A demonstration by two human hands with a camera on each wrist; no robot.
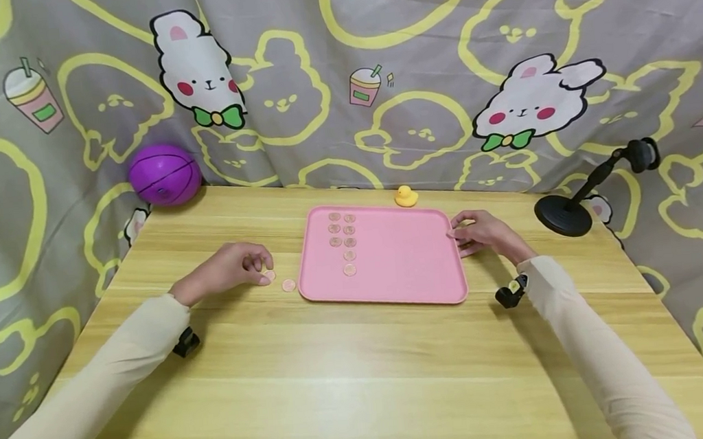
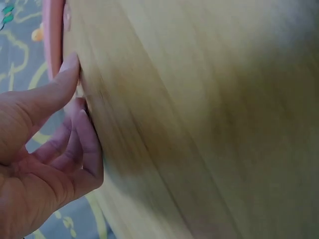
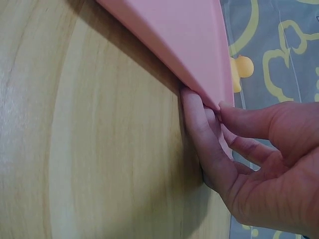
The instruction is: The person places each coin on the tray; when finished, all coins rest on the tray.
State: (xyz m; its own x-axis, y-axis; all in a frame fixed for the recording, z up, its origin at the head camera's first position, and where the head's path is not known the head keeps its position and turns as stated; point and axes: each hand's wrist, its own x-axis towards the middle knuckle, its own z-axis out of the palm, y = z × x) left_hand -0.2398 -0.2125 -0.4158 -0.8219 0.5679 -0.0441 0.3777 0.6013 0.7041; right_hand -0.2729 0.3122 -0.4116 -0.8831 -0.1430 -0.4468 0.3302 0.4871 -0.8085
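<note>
My left hand (image 1: 235, 264) is left of the pink tray (image 1: 404, 257), low over the wooden table. Its thumb and fingertips close around a round copper-coloured coin (image 1: 270, 275) at the tabletop. A second coin (image 1: 288, 286) lies flat between that hand and the tray. My right hand (image 1: 479, 231) grips the tray's right edge; in the right wrist view the thumb (image 3: 244, 119) is at the rim and the fingers (image 3: 199, 124) reach beneath it. Several coins lie in two columns on the tray's left part, one of them a coin (image 1: 349, 269) at the near end.
A yellow rubber duck (image 1: 406, 196) sits behind the tray's far edge. The purple ball (image 1: 165, 174) is at the table's far left corner, and a black stand (image 1: 564, 214) with a round base is at the far right. A patterned curtain (image 1: 315, 77) hangs behind the table (image 1: 341, 399).
</note>
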